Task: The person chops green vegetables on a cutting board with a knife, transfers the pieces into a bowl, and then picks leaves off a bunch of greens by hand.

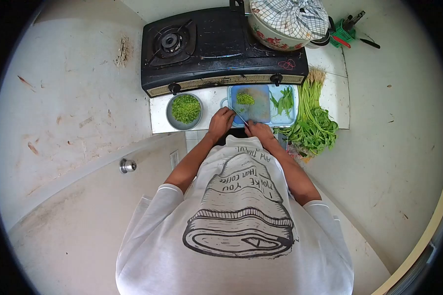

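My right hand (pixel 259 130) is closed around the handle of a knife (pixel 238 115). Its blade slants up and left over the front left part of a blue cutting board (pixel 261 113). Near the blade's tip, my left hand (pixel 222 120) has its fingers curled together at the board's left edge; whatever they may hold is hidden. Finely chopped greens (pixel 245 99) lie in a small heap on the board, beyond the blade. The board rests on a light blue tray (pixel 293 119), and a few cut green leaves (pixel 283 102) lie in the tray's right side.
Left of the tray stands a grey bowl (pixel 169 118) of chopped greens. A large bunch of leafy stalks (pixel 312 118) lies to the right. Behind is a black gas stove (pixel 216 44) carrying a flowered pot (pixel 275 38) under a checked cloth. A green basket (pixel 343 35) holds knives.
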`<state>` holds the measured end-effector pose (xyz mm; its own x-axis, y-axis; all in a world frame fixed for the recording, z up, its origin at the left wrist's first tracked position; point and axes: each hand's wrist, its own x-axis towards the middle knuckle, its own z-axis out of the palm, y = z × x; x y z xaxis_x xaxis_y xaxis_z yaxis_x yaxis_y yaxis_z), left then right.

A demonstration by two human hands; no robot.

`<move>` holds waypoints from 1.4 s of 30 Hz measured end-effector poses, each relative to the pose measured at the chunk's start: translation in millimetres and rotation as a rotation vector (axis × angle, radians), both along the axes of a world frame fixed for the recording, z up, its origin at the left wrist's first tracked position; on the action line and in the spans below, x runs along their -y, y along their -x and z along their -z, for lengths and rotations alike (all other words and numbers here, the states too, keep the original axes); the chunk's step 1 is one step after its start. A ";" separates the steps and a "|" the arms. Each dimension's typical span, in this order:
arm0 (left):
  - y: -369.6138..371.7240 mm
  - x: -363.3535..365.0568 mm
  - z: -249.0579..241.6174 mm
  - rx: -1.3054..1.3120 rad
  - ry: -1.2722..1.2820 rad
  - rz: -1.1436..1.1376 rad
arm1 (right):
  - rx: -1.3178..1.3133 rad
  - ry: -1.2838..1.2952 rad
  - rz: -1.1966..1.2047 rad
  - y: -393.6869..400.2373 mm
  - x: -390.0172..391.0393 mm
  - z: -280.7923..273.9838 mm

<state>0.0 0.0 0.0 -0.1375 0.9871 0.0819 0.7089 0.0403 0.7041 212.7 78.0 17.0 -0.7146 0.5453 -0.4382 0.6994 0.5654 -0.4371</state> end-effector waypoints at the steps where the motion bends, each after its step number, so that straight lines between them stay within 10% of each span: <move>1: -0.3 0.6 -0.8 0.020 -0.023 -0.009 | -0.018 -0.004 -0.001 1.5 -0.4 -1.5; 42: -0.6 4.1 4.1 -0.050 -0.072 -0.009 | -0.008 -0.059 0.015 -4.5 1.2 -3.9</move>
